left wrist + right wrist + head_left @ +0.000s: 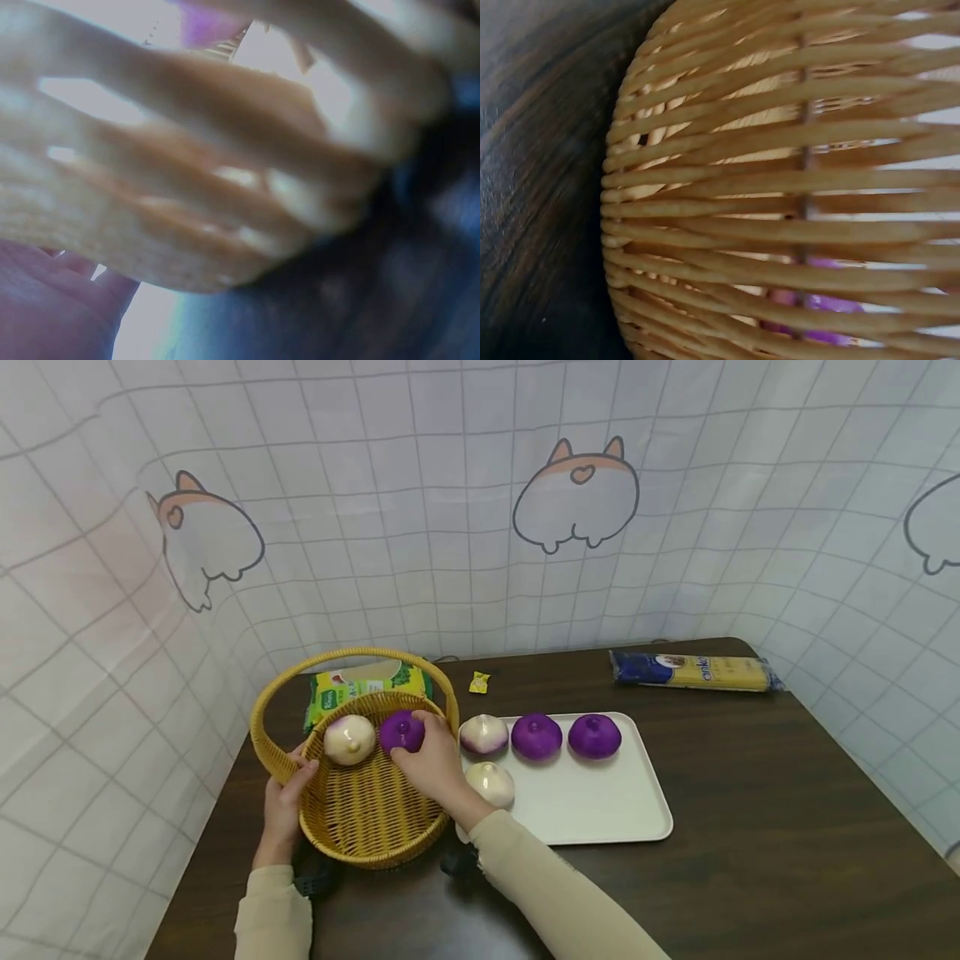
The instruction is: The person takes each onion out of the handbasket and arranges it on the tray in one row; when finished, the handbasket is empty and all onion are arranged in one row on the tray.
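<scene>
A yellow wicker basket (375,852) with a tall handle stands on the table's left side. My left hand (287,802) grips its left rim near the foot of the handle; the left wrist view shows blurred wickerwork close up. Inside the basket, my right hand (435,764) pinches a shiny purple onion-shaped vegetable (400,732) near the far right wall. Beside it lies a white onion-shaped vegetable (348,740) with a purple tinge. Through the weave in the right wrist view, part of the purple vegetable (829,319) shows.
Right of the basket, a white tray (577,810) bears two purple vegetables (566,737) and two whitish ones (486,760), partly behind my right arm. Further back lie a green-yellow Knorr bag (322,697), a small yellow packet (479,682) and a spaghetti pack (693,672). A patterned curtain hangs behind.
</scene>
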### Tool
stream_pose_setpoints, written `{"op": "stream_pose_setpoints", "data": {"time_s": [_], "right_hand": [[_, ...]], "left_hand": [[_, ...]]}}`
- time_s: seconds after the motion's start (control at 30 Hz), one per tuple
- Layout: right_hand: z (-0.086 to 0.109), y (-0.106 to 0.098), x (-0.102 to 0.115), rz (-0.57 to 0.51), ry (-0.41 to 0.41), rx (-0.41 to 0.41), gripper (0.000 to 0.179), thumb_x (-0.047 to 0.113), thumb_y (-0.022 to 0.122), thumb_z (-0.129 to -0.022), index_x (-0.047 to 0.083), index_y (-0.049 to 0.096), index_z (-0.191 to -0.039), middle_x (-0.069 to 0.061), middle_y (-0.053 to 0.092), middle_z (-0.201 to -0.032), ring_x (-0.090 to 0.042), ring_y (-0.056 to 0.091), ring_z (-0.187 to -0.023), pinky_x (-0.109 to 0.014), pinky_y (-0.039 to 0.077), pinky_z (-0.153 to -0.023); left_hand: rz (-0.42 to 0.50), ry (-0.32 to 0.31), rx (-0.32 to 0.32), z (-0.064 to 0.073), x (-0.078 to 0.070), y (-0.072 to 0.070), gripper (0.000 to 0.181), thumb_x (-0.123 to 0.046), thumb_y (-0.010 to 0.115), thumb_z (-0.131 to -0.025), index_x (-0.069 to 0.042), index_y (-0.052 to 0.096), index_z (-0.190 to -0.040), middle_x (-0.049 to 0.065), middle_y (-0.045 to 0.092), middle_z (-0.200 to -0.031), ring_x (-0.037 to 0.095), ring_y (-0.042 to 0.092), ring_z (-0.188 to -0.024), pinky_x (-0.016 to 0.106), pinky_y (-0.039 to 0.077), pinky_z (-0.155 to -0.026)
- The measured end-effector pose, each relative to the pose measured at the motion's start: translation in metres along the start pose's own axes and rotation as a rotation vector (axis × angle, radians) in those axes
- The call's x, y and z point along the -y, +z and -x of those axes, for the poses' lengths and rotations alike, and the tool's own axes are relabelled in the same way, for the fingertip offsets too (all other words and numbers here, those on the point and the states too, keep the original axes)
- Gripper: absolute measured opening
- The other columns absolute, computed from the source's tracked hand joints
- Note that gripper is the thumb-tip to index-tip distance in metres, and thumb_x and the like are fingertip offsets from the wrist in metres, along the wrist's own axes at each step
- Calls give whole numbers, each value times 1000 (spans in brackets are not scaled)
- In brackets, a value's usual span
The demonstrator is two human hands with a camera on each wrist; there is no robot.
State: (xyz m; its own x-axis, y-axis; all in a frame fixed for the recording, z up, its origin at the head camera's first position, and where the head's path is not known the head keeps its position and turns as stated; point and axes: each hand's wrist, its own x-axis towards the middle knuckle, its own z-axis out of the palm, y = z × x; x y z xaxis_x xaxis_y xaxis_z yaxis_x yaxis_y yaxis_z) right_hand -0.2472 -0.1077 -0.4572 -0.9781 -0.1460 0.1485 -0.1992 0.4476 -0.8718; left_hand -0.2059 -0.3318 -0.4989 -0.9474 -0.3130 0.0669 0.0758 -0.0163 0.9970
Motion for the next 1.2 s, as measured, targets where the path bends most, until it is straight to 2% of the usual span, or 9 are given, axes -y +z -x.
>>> {"op": "stream_pose_setpoints", "data": {"time_s": [0.17, 0.4, 0.67, 0.77, 0.9, 1.07, 1.2], "right_hand": [[-2, 8, -1, 87, 13, -8, 57, 22, 70, -85, 10, 49, -137, -10, 49, -137, -28, 56, -118, -41, 48, -95], [-9, 11, -1, 37, 134, 2, 62, 21, 70, -83, 6, 46, -138, -15, 53, -129, -30, 56, -115, -43, 47, -95], [-14, 13, -1, 55, 155, 36, 65, 20, 70, -80, 2, 45, -138, -20, 50, -130, -33, 56, -114, -45, 47, -94], [-16, 15, -2, 32, 192, 42, 67, 19, 71, -80, 3, 44, -139, -19, 50, -131, -33, 55, -116, -45, 46, -95], [-19, 18, -4, 20, 234, 50, 67, 19, 73, -79, 4, 45, -138, -18, 52, -130, -31, 54, -117, -43, 44, -98], [-22, 19, -5, 47, 187, 73, 72, 17, 75, -77, 3, 44, -141, -18, 51, -133, -32, 54, -119, -43, 45, -97], [-23, 17, -5, 80, 128, 99, 77, 13, 75, -76, 5, 41, -145, -17, 47, -139, -30, 50, -124, -42, 43, -101]], "left_hand": [[1, -8, -4, 2, 2, -1, 19, -14, 56, -98, 2, 45, -98, 19, 38, -150, 32, 35, -138, 23, 40, -102], [13, 26, 29, 1, 3, 0, 22, -16, 57, -98, 2, 45, -97, 18, 41, -148, 32, 37, -136, 16, 41, -95], [14, 21, 29, 0, 2, 1, 23, -16, 57, -98, 3, 44, -97, 17, 41, -148, 31, 37, -137, 17, 41, -98], [8, 9, 35, 0, 1, 1, 24, -17, 57, -98, 2, 43, -99, 16, 41, -148, 30, 37, -137, 18, 40, -99], [5, -7, 31, 0, -1, 0, 20, -18, 58, -97, -2, 45, -98, 17, 39, -149, 30, 35, -138, 26, 37, -108], [22, 1, 14, 0, -1, -1, 16, -16, 58, -96, -4, 49, -93, 21, 36, -151, 35, 33, -139, 40, 30, -114], [25, -5, 22, 1, 0, 0, 18, -17, 58, -97, -2, 47, -95, 19, 38, -150, 33, 35, -138, 37, 33, -112]]}}
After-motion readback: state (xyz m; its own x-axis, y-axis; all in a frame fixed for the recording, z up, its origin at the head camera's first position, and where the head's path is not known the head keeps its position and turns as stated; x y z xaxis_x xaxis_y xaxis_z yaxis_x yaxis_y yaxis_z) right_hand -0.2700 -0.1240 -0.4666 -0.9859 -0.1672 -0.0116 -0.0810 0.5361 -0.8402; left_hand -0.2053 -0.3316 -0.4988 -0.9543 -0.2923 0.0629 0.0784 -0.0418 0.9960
